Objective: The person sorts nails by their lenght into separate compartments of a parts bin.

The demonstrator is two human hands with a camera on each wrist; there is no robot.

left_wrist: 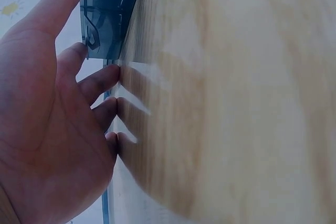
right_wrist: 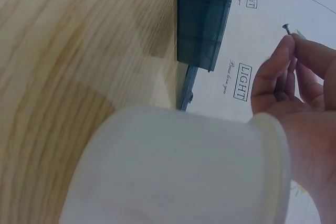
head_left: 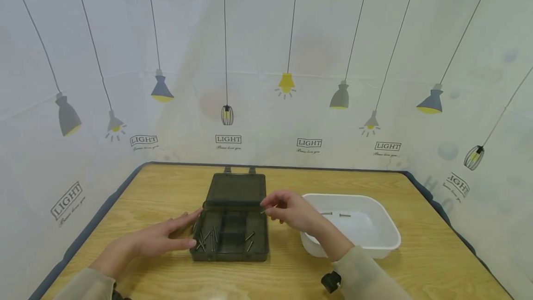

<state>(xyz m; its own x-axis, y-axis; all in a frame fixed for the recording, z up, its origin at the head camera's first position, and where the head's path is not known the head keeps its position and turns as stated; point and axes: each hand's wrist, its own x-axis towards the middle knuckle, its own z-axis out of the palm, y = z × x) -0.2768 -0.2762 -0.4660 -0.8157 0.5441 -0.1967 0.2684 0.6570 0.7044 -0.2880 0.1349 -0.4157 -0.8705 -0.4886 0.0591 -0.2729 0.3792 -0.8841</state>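
Observation:
A dark translucent compartment box lies on the table with its lid folded back. Several screws are in its left part, and a couple more screws lie on its right side. My left hand touches the box's left side with fingers extended, and in the left wrist view its fingertips reach the tabletop. Over the box's right edge, my right hand pinches a screw between thumb and forefinger; its head points up and away from the fingertips.
A white plastic tub stands on the wooden table to the right, with a few screws in it. My right forearm passes over its near left rim. A white curtain printed with lamps surrounds the table's back and sides.

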